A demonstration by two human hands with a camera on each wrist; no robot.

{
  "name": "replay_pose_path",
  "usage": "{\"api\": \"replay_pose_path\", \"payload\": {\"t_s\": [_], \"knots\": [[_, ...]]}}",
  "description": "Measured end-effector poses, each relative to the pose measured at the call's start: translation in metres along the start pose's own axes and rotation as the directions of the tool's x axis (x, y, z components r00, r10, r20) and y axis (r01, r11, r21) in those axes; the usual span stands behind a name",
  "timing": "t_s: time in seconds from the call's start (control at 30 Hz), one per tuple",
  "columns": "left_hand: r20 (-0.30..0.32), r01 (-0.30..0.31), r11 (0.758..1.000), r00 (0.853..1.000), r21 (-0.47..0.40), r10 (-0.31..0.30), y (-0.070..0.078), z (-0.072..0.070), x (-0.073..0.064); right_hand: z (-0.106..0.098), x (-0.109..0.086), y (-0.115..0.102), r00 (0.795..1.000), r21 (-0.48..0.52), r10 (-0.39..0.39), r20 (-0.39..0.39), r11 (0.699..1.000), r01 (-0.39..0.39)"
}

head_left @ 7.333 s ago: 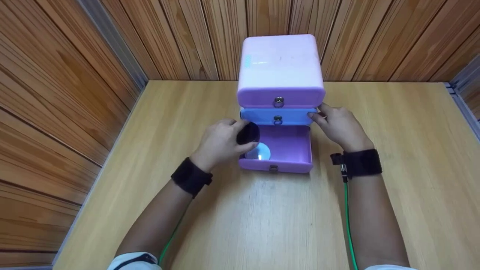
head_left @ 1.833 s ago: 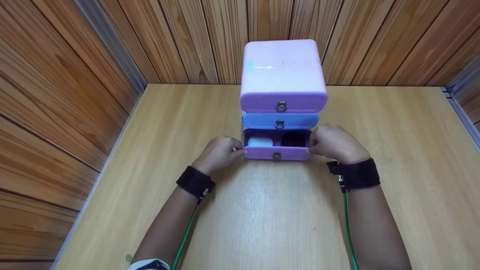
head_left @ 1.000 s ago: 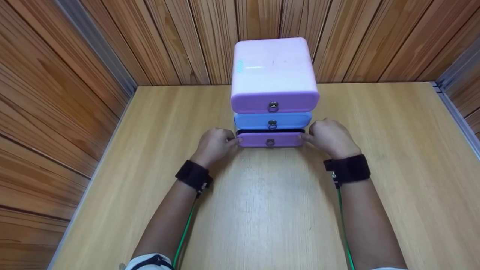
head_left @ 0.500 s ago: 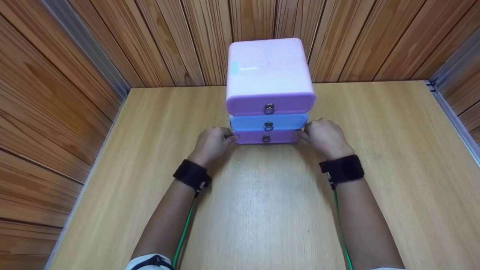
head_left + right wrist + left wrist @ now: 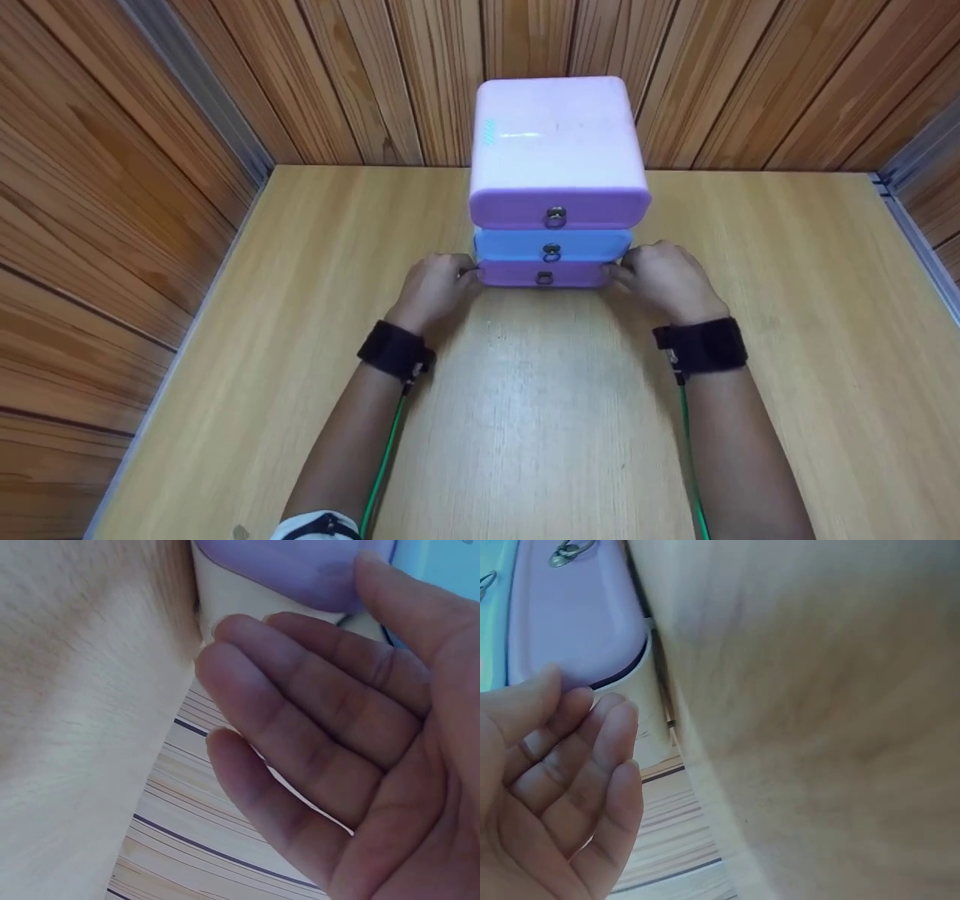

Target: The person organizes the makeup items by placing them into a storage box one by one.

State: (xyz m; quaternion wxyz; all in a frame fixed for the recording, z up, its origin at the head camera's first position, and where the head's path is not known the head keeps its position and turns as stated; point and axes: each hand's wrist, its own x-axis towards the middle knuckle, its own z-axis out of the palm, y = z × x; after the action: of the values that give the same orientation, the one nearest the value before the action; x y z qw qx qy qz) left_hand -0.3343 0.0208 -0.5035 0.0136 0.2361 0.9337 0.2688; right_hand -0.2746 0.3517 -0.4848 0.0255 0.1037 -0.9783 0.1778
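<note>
A small drawer unit with a pink top (image 5: 555, 135) stands on the table, all three drawers closed. Its lowest purple drawer front (image 5: 510, 274) sits flush under the blue drawer (image 5: 514, 245). At that front's left corner, the left hand (image 5: 435, 289) rests its thumb; in the left wrist view its other fingers bend loosely beside the cabinet, holding nothing. At the right corner the right hand (image 5: 671, 281) presses with its thumb; the right wrist view shows its fingers (image 5: 300, 690) extended and relaxed along the side. The drawers' contents are hidden.
Each drawer front carries a small metal ring pull (image 5: 555, 217). Wood-plank walls (image 5: 420, 75) stand behind and to the left of the wooden table (image 5: 525, 420). Both wrists wear black straps (image 5: 705, 346) with green cables (image 5: 388, 450).
The left hand let go of a black round object, later seen in the bottom drawer near a white one. Both hands pushed that drawer inward until closed; over the last half second they barely move.
</note>
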Motion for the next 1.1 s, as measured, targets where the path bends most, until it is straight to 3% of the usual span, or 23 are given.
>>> {"api": "replay_pose_path", "payload": {"t_s": [0.13, 0.33, 0.67, 0.83, 0.93, 1.1], "knots": [[-0.039, 0.003, 1.0, 0.999, -0.001, -0.003, 0.003, -0.007, -0.003, -0.009, 0.001, 0.003, 1.0, 0.017, 0.03, 0.011, 0.999, -0.03], [-0.103, 0.016, 1.0, 0.995, 0.006, -0.016, 0.006, -0.023, 0.001, -0.026, -0.005, 0.011, 0.998, 0.016, 0.012, -0.06, 1.0, -0.011], [-0.11, 0.019, 0.999, 0.994, -0.026, -0.022, 0.012, -0.047, 0.011, -0.052, -0.024, 0.008, 0.995, -0.012, 0.016, -0.101, 1.0, -0.018], [-0.15, -0.043, 0.999, 0.988, -0.033, 0.037, 0.006, -0.066, 0.0, -0.067, -0.028, -0.003, 0.991, -0.01, 0.023, -0.135, 1.0, -0.024], [-0.211, -0.073, 0.997, 0.975, 0.0, 0.072, 0.002, -0.072, -0.011, -0.076, -0.033, -0.007, 0.987, -0.015, 0.025, -0.16, 1.0, -0.027], [-0.288, -0.062, 0.993, 0.954, 0.098, 0.088, -0.002, -0.075, -0.03, -0.088, -0.045, -0.013, 0.982, 0.01, 0.055, -0.179, 0.998, -0.054]]}}
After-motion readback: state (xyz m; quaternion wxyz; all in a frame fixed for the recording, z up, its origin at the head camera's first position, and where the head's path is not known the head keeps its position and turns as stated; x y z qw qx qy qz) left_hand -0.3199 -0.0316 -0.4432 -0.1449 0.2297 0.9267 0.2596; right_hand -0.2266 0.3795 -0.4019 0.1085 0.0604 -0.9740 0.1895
